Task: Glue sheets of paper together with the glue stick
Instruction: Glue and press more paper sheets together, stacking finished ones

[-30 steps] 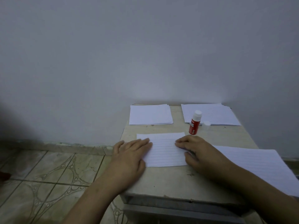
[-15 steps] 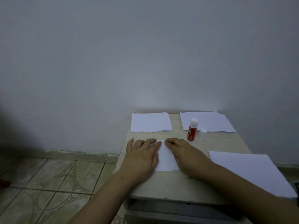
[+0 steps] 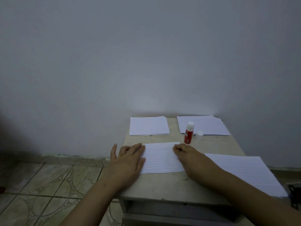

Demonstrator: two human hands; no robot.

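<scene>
The lined sheet [image 3: 160, 158] lies flat mid-table [image 3: 162, 185], pressed at its ends by the left hand [image 3: 128, 160] and right hand [image 3: 189, 154], fingers straight, grasping nothing. The glue stick [image 3: 188, 132] stands uncapped just behind, cap [image 3: 199, 135] beside it. Both hands cover the sheet's side edges.

A matt white lined paper sheet [image 3: 161, 158] is lying on the scuffed, dull beige wooden table [image 3: 169, 185]; behind the sheet, a glossy red plastic glue stick [image 3: 188, 132] is catching light beside its translucent plastic cap [image 3: 199, 135].
</scene>
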